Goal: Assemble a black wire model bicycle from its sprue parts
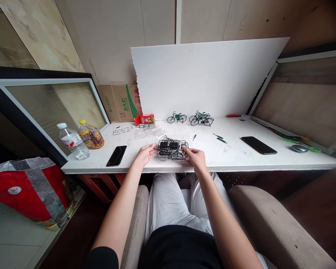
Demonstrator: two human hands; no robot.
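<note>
A stack of black plastic model-kit sprues (172, 146) is held low over the table's front part, with a wheel shape visible at its lower left. My right hand (195, 157) pinches its right edge, thumb on top. At the left edge, my left hand (145, 154) has its fingertips on the frames, partly hidden by clear plastic film. Beyond them lies a crumpled clear bag (148, 133). A small dark green piece (221, 140) and a thin dark tool-like stick (217, 135) rest to the right. Three model bicycles stand at the back, one (177, 117) apart from the other two (202, 119).
On the white table (140, 168) are a phone (117, 155) at left, a black phone-like slab (258, 145) and a mouse (299, 148) at right. A water bottle (73, 142), a drink bottle (91, 135), a red packet (145, 119) and a loose sprue (122, 130) stand or lie farther left.
</note>
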